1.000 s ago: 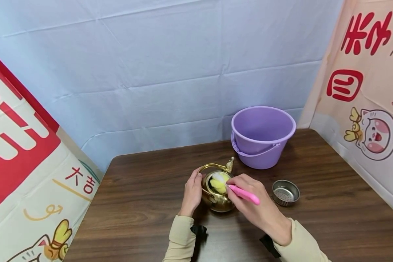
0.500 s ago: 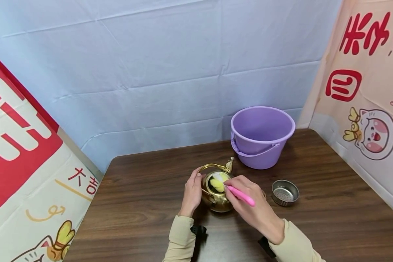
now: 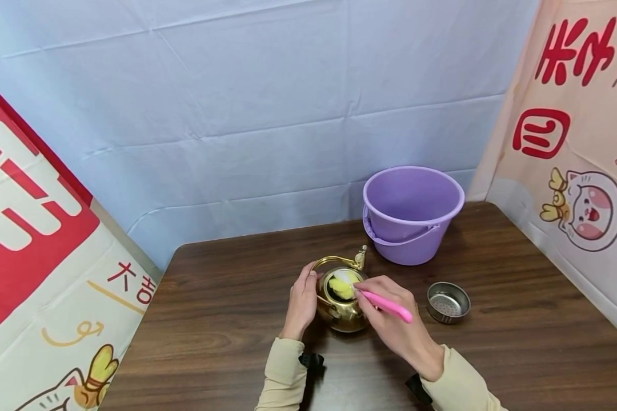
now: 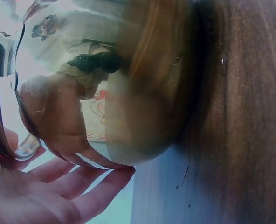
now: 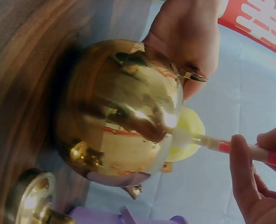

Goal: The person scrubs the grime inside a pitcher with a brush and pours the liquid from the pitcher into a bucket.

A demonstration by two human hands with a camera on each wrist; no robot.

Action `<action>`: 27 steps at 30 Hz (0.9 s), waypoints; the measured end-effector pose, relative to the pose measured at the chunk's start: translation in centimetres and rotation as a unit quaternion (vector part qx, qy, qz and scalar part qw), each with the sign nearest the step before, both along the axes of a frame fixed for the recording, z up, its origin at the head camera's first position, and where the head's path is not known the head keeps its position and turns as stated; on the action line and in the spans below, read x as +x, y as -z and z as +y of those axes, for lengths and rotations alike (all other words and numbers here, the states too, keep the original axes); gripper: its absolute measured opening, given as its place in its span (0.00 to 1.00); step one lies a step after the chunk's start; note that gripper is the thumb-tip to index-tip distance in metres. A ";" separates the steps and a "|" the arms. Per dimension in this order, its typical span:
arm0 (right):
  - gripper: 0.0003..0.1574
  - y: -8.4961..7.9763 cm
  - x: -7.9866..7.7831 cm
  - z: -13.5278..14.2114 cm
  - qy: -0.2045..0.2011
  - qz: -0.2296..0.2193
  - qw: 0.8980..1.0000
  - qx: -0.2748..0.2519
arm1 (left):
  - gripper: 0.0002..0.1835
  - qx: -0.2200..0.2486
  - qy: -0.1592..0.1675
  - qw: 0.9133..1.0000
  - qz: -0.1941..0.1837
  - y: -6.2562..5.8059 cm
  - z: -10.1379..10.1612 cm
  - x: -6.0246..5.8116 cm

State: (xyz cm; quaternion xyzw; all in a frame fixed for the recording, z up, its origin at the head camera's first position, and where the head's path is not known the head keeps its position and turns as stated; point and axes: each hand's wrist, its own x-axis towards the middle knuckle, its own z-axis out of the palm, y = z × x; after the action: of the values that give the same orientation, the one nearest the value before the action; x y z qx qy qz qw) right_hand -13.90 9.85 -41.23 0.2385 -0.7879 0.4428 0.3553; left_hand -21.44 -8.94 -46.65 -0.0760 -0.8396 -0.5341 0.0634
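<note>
A shiny gold teapot [image 3: 343,317] stands lidless on the table, its arched handle [image 3: 334,260] tipped toward the far side. My left hand [image 3: 302,302] holds the teapot by its left side; the left wrist view shows curved fingers [image 4: 100,186] against the polished body. In my right hand [image 3: 396,311] is a cleaning brush with a pink handle [image 3: 389,307], pinched between thumb and fingers. The brush's yellow and white head [image 3: 342,285] sits in the teapot's mouth, its lower part hidden inside.
To the right lies a metal strainer [image 3: 448,302] with a perforated bottom. Behind it stands a purple bucket [image 3: 411,240] with its handle down. A gold lid [image 5: 35,200] rests on the wooden table [image 3: 226,319] beside the teapot. Printed cloths hang at both sides.
My right hand has shifted slightly left and then back right, the brush's pink handle swinging with it while its head stays in the mouth. The left hand and teapot have stayed put.
</note>
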 end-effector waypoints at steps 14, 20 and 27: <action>0.11 0.7 -0.1 0.5 0.030 -0.147 0.986 -0.078 | 0.24 -0.006 0.006 1.000 -0.005 0.0 -0.2 0.0; 0.10 1.0 -0.7 1.1 0.010 -0.179 0.978 -0.109 | 0.25 -0.012 0.010 1.000 -0.004 0.0 -0.2 0.1; 0.10 1.2 -1.4 1.8 -0.017 -0.228 0.963 -0.145 | 0.24 -0.013 0.008 1.000 -0.022 -0.1 -0.2 0.2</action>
State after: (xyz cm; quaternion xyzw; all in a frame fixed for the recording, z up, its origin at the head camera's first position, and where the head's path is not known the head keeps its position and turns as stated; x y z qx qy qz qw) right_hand -15.31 11.62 -42.42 0.0906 -0.7715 0.6007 0.1889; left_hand -21.27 -9.15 -46.55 -0.0718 -0.8472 -0.5249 0.0401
